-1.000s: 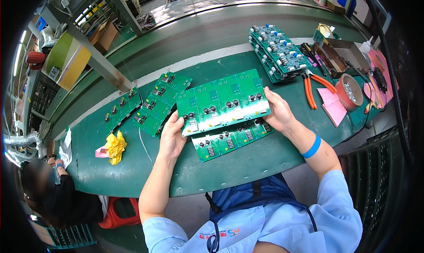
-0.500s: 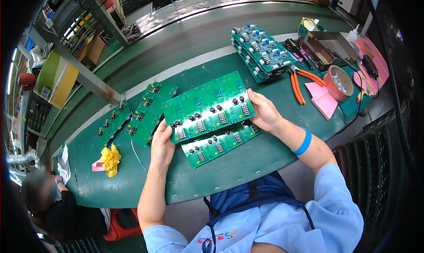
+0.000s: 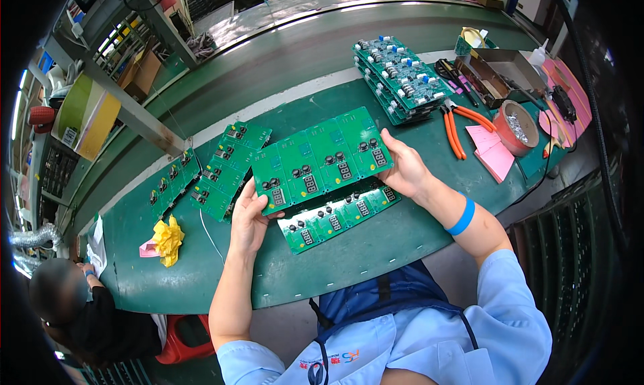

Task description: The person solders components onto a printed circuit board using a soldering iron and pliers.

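Observation:
Between my two hands is a green circuit board [image 3: 315, 147] with black buttons and small digit displays along its near edge. My left hand [image 3: 248, 217] grips its left end, and my right hand [image 3: 404, 165] grips its right end. The board is held over a second, similar circuit board [image 3: 322, 234] on the table, hiding part of it. To the left of my left hand, more green boards [image 3: 225, 173] lie overlapping, with another row of boards [image 3: 174, 183] beyond them.
A tall stack of populated boards [image 3: 402, 76] stands at the back right. Near it are orange-handled pliers [image 3: 456, 136], pink paper [image 3: 493, 158], a round tub [image 3: 515, 130] and a metal tray [image 3: 503, 73]. A crumpled yellow cloth [image 3: 168, 241] lies left. A person [image 3: 80, 304] sits at lower left.
The held board has tilted slightly, so the glare on it has faded and its displays show more clearly. Both hands keep their grip and have barely shifted.

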A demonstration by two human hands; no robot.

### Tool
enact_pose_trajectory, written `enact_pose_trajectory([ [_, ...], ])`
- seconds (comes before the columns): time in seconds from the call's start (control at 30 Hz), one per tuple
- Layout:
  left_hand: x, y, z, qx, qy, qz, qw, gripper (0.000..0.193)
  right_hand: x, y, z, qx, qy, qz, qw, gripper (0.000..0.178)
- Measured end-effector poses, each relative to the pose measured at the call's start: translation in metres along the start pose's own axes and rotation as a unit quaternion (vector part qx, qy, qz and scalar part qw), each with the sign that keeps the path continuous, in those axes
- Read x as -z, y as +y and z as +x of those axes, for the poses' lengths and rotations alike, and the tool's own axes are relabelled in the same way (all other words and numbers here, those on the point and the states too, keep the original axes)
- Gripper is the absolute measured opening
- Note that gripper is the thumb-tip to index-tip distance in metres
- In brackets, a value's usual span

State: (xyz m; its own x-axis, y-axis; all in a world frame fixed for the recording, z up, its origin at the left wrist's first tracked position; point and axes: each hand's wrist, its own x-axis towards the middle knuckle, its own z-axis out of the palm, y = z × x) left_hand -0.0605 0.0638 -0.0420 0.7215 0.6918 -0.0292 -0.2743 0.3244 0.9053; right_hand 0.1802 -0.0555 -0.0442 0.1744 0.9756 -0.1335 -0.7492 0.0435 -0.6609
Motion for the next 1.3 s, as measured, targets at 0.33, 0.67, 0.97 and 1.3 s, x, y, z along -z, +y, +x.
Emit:
enact_pose_trajectory([
  [0.33,-0.0052,0.0011,-0.0021,0.004,0.002,0.008,1.0,0.052,0.0015,0.0001,0.0029,-0.006,0.023,0.01,1.0,0.039],
  [0.67,-0.0074,0.0025,-0.0033,0.007,-0.017,-0.009,1.0,0.057,0.0059,-0.0003,0.0051,0.003,0.025,0.03,0.999,0.038],
  [0.97,-0.0061,0.0035,-0.004,0.017,-0.039,-0.008,0.999,0.061,0.0025,-0.0016,0.0053,0.005,0.018,0.048,0.999,0.037],
  [1.3,-0.0022,0.0012,-0.0022,0.013,-0.074,-0.012,0.997,0.066,0.0026,-0.0026,0.0052,0.009,0.032,0.053,0.998,0.036],
])
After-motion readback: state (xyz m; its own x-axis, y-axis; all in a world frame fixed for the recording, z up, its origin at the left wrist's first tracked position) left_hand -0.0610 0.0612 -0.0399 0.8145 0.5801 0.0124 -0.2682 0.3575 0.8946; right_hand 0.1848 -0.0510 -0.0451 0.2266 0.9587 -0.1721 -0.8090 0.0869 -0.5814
